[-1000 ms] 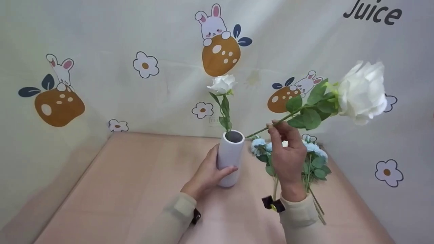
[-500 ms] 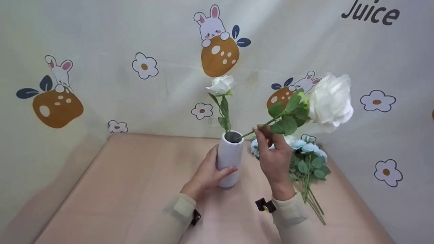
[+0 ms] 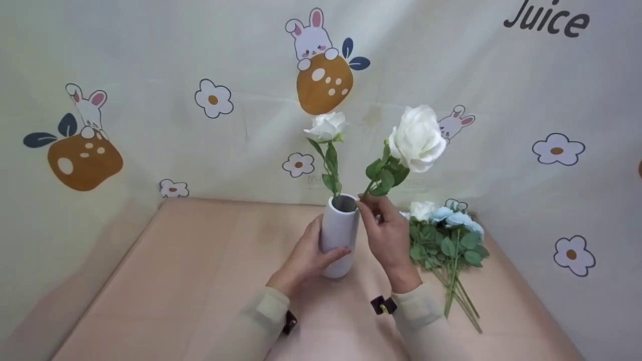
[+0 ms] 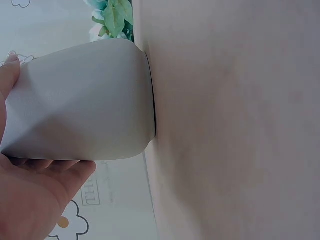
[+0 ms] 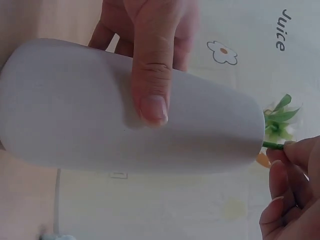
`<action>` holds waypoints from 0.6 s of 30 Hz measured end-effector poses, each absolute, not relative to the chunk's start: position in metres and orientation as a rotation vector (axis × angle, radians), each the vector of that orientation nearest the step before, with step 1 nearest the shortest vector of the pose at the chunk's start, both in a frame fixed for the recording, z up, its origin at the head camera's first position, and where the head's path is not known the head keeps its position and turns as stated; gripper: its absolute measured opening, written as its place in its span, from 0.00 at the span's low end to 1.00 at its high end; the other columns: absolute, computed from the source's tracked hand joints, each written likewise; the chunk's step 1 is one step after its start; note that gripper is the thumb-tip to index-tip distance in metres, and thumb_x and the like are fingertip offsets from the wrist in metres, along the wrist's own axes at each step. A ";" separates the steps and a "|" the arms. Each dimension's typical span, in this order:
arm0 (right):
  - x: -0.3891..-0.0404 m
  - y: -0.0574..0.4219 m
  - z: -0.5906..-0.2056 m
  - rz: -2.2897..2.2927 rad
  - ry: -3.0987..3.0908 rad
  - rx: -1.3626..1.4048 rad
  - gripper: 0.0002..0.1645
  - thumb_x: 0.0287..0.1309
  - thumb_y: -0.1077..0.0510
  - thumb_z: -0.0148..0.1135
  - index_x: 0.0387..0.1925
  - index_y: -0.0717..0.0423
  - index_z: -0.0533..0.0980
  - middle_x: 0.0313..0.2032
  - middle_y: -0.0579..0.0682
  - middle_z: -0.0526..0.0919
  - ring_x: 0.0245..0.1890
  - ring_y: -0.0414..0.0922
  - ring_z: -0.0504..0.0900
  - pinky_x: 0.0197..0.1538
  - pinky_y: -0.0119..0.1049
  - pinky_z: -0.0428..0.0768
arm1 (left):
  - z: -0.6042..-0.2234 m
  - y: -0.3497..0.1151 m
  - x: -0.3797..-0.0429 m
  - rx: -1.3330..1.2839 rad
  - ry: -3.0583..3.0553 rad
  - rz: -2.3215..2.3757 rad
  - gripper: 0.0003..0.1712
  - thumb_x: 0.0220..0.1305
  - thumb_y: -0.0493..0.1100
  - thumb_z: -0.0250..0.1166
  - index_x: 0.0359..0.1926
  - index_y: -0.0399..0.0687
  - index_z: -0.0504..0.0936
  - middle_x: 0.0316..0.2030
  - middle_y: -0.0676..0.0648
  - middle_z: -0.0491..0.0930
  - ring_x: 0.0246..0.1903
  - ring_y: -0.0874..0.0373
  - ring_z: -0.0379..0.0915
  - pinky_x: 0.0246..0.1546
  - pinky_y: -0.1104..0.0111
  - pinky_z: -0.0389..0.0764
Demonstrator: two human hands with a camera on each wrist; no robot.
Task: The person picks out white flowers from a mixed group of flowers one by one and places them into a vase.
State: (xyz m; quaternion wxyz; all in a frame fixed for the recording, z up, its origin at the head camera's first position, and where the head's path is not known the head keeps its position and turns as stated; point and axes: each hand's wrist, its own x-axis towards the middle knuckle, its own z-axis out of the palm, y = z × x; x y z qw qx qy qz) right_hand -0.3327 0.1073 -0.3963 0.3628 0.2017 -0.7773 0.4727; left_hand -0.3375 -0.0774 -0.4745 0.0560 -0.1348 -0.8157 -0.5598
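A tall white vase (image 3: 339,240) stands upright on the table, and my left hand (image 3: 308,258) grips its side with the thumb across the front. One white rose (image 3: 327,126) rises from the vase, leaning against the back left of the rim. My right hand (image 3: 387,233) pinches the green stem (image 5: 273,145) of a second white rose (image 3: 417,138) right at the vase's mouth. That stem's lower end is hidden inside the vase, and its bloom tilts up to the right. In the left wrist view the vase's base (image 4: 145,100) meets the tabletop.
To the right, a bunch of artificial flowers (image 3: 451,240) with blue and white blooms lies on the pink-covered table (image 3: 190,281), stems toward the front. Behind the table hangs a pale cloth (image 3: 241,60) printed with rabbits, orange fruit and daisies.
My right hand has moved left and down with the second rose, whose stem end has gone from beside the rim into the vase. The bloom has swung left and more upright. My left hand stays put.
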 end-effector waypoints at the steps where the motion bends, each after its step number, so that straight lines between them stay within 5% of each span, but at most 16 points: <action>1: -0.332 0.107 -0.397 1.216 -2.012 0.520 0.07 0.75 0.56 0.71 0.48 0.53 0.87 0.37 0.46 0.91 0.34 0.40 0.82 0.35 0.27 0.75 | -0.475 -0.078 -0.337 -0.421 -2.470 -1.684 0.59 0.65 0.58 0.81 0.86 0.52 0.56 0.76 0.42 0.69 0.73 0.43 0.72 0.78 0.41 0.73; 18: -0.334 0.099 -0.403 1.182 -2.072 0.482 0.11 0.75 0.58 0.70 0.53 0.54 0.90 0.38 0.48 0.92 0.32 0.41 0.82 0.35 0.29 0.78 | -0.476 -0.077 -0.337 -0.473 -2.460 -1.594 0.57 0.68 0.55 0.79 0.86 0.45 0.56 0.75 0.38 0.70 0.72 0.42 0.73 0.77 0.41 0.74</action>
